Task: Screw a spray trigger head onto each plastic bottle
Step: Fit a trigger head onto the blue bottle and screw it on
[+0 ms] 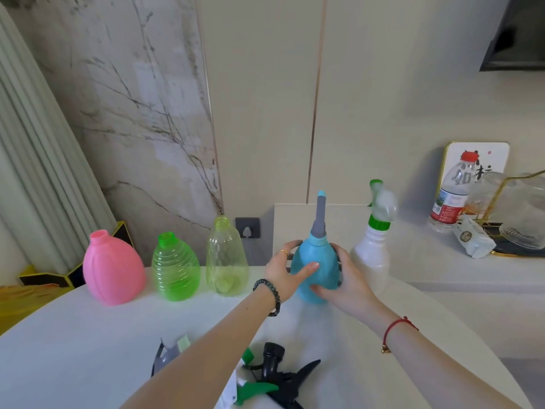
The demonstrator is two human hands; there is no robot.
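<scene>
step: I've got both hands, left hand and right hand, fingers wrapped round the blue bottle on the white table, head looks on | next: probably the yellow-green bottle, needs a loose trigger head from up front

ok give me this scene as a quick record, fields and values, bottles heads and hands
bottles with heads on: blue bottle, white bottle
bottles still open: pink bottle, green bottle, clear yellowish bottle
loose heads on table: black trigger head, green and white one, grey one
left hand: on blue bottle
right hand: on blue bottle
surface: white table
</scene>
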